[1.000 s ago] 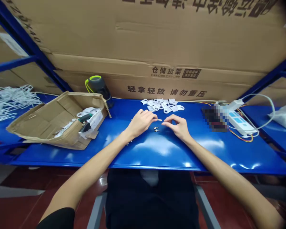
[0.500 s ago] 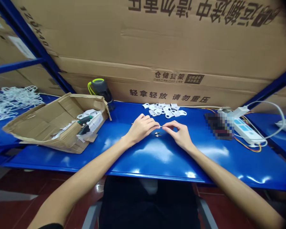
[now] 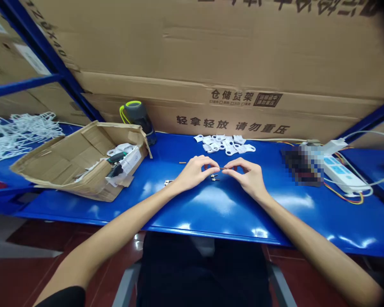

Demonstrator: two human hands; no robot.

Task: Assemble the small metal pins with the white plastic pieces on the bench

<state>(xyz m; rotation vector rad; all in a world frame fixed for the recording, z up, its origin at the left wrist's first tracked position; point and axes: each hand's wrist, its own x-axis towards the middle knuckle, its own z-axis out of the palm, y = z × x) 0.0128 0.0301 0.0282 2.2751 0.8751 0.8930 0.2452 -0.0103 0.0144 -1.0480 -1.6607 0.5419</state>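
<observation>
My left hand (image 3: pixel 195 171) and my right hand (image 3: pixel 248 175) rest on the blue table (image 3: pixel 211 204), fingertips almost meeting. Both are pinched on a thin short rod (image 3: pixel 222 168) held level between them. Just below it lie two small metal pieces (image 3: pixel 214 177) on the table. Another short stick (image 3: pixel 182 162) lies left of my left hand. A small metal bit (image 3: pixel 167 182) sits beside my left wrist. A cluster of white plastic parts (image 3: pixel 225 144) lies just beyond my hands.
An open cardboard box (image 3: pixel 80 164) with white parts and a tool stands at the left. A dark bottle (image 3: pixel 137 117) with a green handle stands behind it. White cords (image 3: pixel 19 132) lie far left. A power strip (image 3: pixel 342 172) with wires is at the right. Large cartons (image 3: pixel 230 64) form the back wall.
My right hand closed in on the left and took the free end of the rod; both hands now pinch it. The view shifted slightly.
</observation>
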